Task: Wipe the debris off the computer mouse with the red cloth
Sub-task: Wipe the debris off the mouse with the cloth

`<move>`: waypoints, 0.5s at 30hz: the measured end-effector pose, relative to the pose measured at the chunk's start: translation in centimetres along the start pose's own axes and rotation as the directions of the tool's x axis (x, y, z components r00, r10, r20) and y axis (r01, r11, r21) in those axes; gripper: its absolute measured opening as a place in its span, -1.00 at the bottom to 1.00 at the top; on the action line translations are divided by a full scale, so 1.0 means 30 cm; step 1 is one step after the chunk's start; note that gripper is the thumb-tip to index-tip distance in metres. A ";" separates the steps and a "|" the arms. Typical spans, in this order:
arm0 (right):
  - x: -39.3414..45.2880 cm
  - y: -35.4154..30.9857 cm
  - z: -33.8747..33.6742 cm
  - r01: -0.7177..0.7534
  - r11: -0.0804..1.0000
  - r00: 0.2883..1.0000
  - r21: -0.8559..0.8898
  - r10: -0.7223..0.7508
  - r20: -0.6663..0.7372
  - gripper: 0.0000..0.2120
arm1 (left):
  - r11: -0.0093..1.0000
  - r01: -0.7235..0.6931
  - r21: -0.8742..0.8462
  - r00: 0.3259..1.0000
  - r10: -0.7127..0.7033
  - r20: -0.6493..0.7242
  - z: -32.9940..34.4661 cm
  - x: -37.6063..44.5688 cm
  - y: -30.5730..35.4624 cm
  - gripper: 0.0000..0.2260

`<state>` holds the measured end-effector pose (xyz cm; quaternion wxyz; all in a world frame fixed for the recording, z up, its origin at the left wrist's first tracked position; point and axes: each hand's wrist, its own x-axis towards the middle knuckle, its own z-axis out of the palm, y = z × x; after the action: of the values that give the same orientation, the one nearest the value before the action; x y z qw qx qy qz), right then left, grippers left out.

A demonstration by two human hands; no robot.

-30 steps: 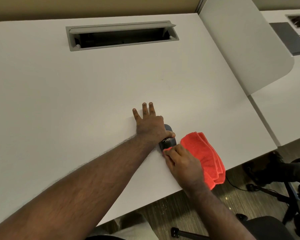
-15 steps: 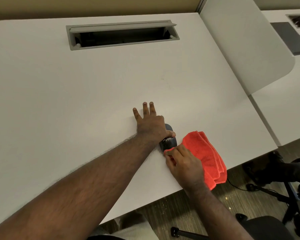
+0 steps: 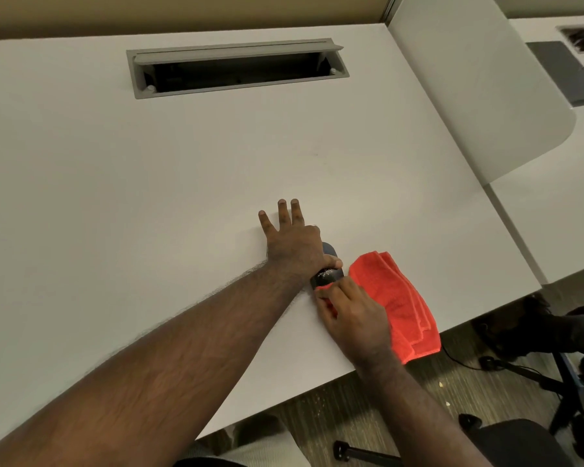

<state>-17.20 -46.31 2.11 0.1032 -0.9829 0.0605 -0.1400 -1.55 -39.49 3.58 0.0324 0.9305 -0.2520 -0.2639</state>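
Dark computer mouse (image 3: 327, 274) lies mostly hidden beside folded red cloth (image 3: 397, 298).

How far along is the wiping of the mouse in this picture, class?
Done: the left hand pins the dark computer mouse to the white desk. In hand: the right hand presses the folded red cloth against the mouse's near end. Left: finishing the wipe; any debris is too small to judge.

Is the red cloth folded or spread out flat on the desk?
Folded. The red cloth shows several stacked layers along its right edge, and the right hand presses one corner against the mouse.
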 end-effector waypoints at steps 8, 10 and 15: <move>-0.034 0.097 -0.017 -0.185 0.980 0.981 0.075 0.188 -0.043 -0.92 | 1.000 -0.019 0.019 1.000 0.020 -0.019 0.006 0.010 -0.002 -0.25; -0.019 0.081 -0.009 -0.145 0.984 0.988 0.100 0.149 -0.038 -0.92 | 1.000 -0.017 0.017 1.000 0.017 -0.017 0.005 0.009 -0.003 -0.25; -0.021 0.042 0.002 0.001 0.996 0.999 0.093 -0.004 0.033 -0.91 | 1.000 -0.015 -0.014 1.000 0.014 -0.019 0.004 0.004 -0.005 -0.27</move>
<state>-17.89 -47.42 1.62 0.1498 -0.9792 0.0511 -0.1266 -1.46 -39.42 3.40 0.0433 0.9308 -0.2566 -0.2568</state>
